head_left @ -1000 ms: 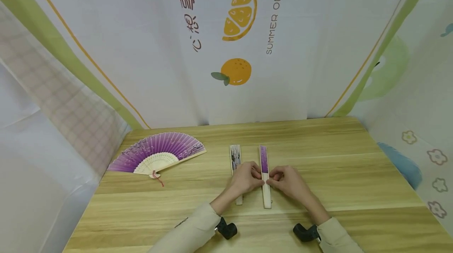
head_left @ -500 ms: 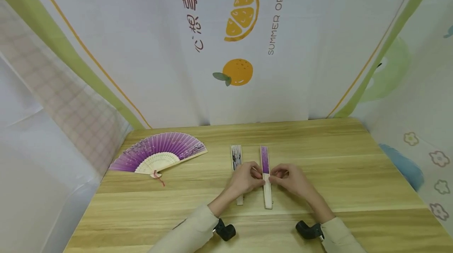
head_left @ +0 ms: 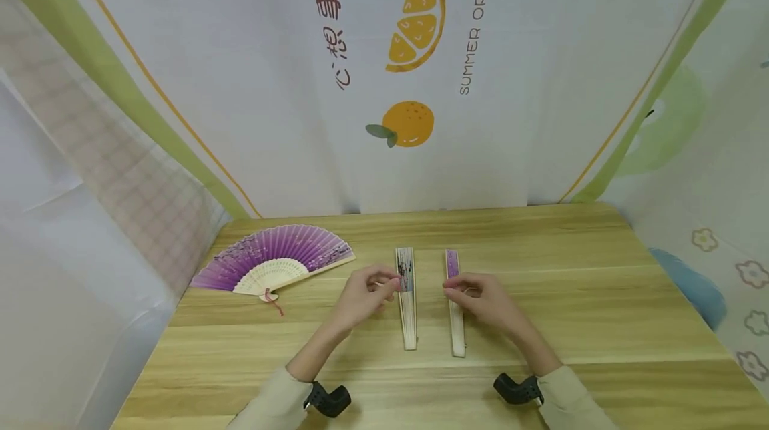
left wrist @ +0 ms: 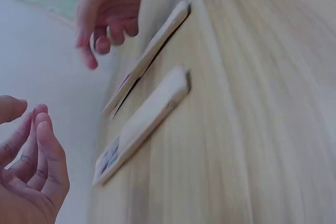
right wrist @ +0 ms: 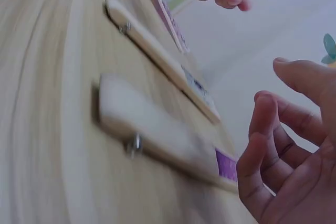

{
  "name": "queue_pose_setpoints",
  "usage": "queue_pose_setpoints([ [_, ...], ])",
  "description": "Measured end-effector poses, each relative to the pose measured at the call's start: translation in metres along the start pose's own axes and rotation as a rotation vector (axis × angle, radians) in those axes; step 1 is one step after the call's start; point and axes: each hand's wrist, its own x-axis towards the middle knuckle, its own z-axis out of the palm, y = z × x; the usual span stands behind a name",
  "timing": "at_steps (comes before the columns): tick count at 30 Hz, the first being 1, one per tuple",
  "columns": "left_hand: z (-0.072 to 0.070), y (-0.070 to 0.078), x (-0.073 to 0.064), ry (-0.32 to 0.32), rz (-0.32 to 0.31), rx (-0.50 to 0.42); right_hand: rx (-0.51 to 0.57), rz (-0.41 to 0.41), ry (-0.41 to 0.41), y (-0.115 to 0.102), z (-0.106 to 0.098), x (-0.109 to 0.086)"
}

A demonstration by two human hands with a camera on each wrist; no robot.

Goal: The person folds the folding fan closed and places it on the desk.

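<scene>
Two folded hand fans lie side by side on the wooden table (head_left: 541, 323). The left one, a black-and-white patterned fan (head_left: 407, 310), has my left hand (head_left: 363, 296) beside it, fingers loosely bent with a gap between thumb and fingertips. Above the folded purple fan (head_left: 458, 333) hovers my right hand (head_left: 486, 300), covering part of it in the head view. In the right wrist view, thumb and fingers of the right hand (right wrist: 294, 140) are apart and hold nothing. The left wrist view likewise shows the left hand (left wrist: 34, 166) holding nothing.
A spread purple fan (head_left: 273, 260) with a red tassel (head_left: 275, 303) lies at the table's back left. Behind the table hangs a white curtain (head_left: 288, 149) with orange prints. Black wrist mounts (head_left: 329, 400) sit on both forearms.
Both hands have let go of the folded purple fan. The left hand has moved left past the black-and-white fan, uncovering it; the right has lifted and shifted slightly over the purple fan.
</scene>
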Motion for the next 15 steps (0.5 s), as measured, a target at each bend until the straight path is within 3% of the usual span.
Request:
queue_pose_setpoints([
  [6, -0.034, -0.006, -0.017, 0.080, -0.079, -0.039, 0.142, 0.037, -0.028, -0.010, 0.013, 0.007],
  [15, -0.075, -0.017, -0.024, 0.223, -0.150, -0.055, 0.206, 0.024, -0.110, -0.019, 0.041, 0.029],
])
